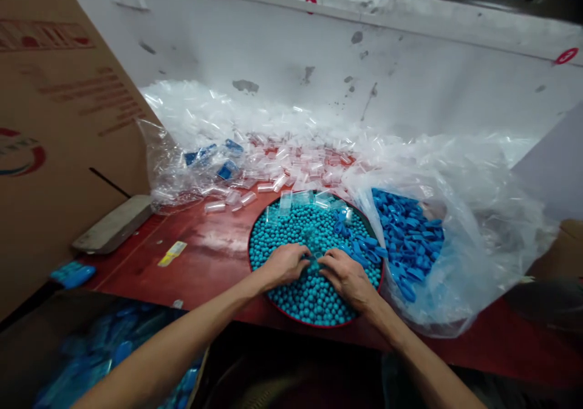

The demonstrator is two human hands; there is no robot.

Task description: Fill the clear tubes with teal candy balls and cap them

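Observation:
A round red-rimmed tray full of turquoise beads is in front of me. Low over the beads, my left hand and my right hand meet with fingers pinched. Between the fingertips is a small see-through piece, partly hidden and blurred, so its exact kind is unclear. Blue plastic clip-like parts lie on the beads beside my right hand. Some clear plastic tubes rest at the tray's far edge.
More clear tubes are scattered behind the tray. An open plastic bag with blue parts stands at right. A cardboard box and a grey block are left. Blue pieces fill a container below the red table.

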